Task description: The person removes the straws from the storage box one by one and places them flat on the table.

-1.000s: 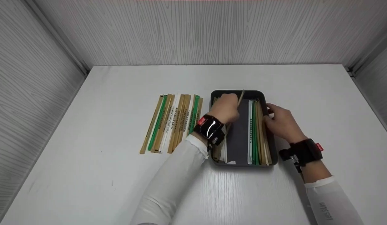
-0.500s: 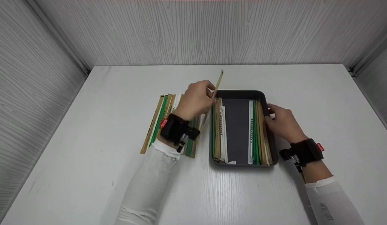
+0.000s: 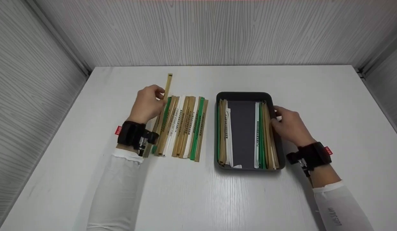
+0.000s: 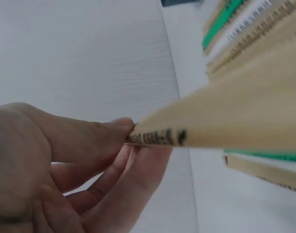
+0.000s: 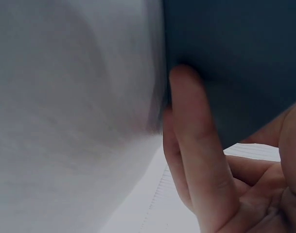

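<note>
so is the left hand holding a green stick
No, the left hand pinches a tan paper-wrapped stick at the left edge of the row of sticks on the table; the green ones lie flat.

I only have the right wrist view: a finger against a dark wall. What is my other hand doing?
Observer: The left hand pinches a tan wrapped stick, over the left end of the row of sticks on the table.
Operator: What is the dark wall?
Observer: The right side of a dark tray; the right hand rests against it.
Operator: Anything in the tray?
Observer: Wrapped sticks along both long sides, bare floor between.
</note>
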{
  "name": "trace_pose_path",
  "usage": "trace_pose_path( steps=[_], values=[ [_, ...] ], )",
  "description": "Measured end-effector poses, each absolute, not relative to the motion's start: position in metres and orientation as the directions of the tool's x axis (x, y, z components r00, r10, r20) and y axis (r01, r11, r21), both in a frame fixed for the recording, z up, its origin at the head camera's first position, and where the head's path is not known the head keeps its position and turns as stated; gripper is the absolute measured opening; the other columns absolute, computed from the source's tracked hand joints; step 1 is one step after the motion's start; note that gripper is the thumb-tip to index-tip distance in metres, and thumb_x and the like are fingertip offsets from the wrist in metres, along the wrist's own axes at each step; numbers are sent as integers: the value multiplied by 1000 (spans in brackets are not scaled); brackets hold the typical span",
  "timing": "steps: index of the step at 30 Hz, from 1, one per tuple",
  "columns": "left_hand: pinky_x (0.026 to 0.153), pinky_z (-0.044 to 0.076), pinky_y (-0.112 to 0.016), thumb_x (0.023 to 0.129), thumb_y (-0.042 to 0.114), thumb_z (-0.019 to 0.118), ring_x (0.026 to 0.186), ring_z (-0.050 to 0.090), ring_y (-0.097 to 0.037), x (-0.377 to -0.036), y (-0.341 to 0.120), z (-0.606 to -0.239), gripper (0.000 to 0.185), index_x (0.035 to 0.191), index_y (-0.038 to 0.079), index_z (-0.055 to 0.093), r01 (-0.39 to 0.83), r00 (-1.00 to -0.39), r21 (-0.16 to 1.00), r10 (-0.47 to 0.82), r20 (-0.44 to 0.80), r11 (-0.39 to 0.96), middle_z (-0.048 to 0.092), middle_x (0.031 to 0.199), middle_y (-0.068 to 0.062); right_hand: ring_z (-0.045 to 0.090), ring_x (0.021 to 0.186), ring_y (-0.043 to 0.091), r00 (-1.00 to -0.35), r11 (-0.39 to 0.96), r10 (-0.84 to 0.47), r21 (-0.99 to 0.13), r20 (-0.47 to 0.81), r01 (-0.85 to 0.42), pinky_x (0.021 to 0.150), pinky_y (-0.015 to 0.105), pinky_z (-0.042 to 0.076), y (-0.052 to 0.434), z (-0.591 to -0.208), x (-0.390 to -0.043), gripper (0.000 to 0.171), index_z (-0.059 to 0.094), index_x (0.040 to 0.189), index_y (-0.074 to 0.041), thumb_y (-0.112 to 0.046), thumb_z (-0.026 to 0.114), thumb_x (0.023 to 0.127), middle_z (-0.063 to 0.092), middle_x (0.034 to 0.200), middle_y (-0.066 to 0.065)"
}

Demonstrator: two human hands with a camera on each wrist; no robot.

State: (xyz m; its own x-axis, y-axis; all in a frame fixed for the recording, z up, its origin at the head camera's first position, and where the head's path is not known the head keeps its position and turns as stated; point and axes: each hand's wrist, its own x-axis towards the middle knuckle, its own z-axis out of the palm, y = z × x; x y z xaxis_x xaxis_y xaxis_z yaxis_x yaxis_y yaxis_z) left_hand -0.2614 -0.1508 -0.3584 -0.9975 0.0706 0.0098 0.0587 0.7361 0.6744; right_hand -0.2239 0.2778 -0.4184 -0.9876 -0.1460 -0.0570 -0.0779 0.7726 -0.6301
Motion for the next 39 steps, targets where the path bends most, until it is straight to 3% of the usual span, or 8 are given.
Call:
trace_pose_path(
  steps=[7, 13, 24, 31, 39],
  values=[
    [77, 53, -38, 97, 1, 63, 99, 65, -33, -263, -183, -386, 36, 132, -10, 61, -24, -999, 643, -1, -37, 765, 67, 116, -24, 67, 108, 43, -988, 770, -143, -635, -65, -70, 78, 44, 60, 277, -418, -224, 52, 39, 154, 8, -7, 48, 105, 55, 138, 36],
    [68, 51, -31, 96, 3, 63, 90, 67, -31, -262, -197, -405, 35, 129, -11, 63, -62, -996, 620, -8, -89, 782, 70, 111, -25, 68, 107, 44, -987, 768, -150, -635, -54, -82, 77, 44, 60, 278, -419, -224, 51, 41, 153, 9, -7, 48, 105, 56, 137, 36],
    [77, 52, -41, 93, 6, 61, 93, 65, -35, -262, -201, -420, 33, 121, -10, 69, -68, -995, 575, -16, -95, 815, 71, 111, -26, 64, 115, 48, -988, 770, -147, -632, -44, -86, 85, 51, 59, 278, -419, -224, 53, 38, 153, 10, -7, 49, 104, 55, 139, 38],
    [61, 48, -32, 93, 8, 58, 82, 64, -30, -261, -197, -420, 34, 122, -8, 68, -102, -990, 560, -27, -141, 822, 72, 106, -25, 65, 113, 46, -989, 768, -142, -636, -49, -78, 84, 51, 59, 278, -419, -223, 53, 39, 153, 9, -7, 49, 104, 56, 138, 36],
    [56, 50, -29, 94, 7, 55, 72, 64, -24, -264, -190, -420, 34, 123, -7, 66, -138, -982, 582, -35, -185, 801, 70, 101, -21, 65, 113, 45, -989, 769, -140, -634, -47, -79, 85, 51, 59, 278, -419, -224, 52, 41, 153, 9, -8, 49, 105, 56, 138, 36]
  ],
)
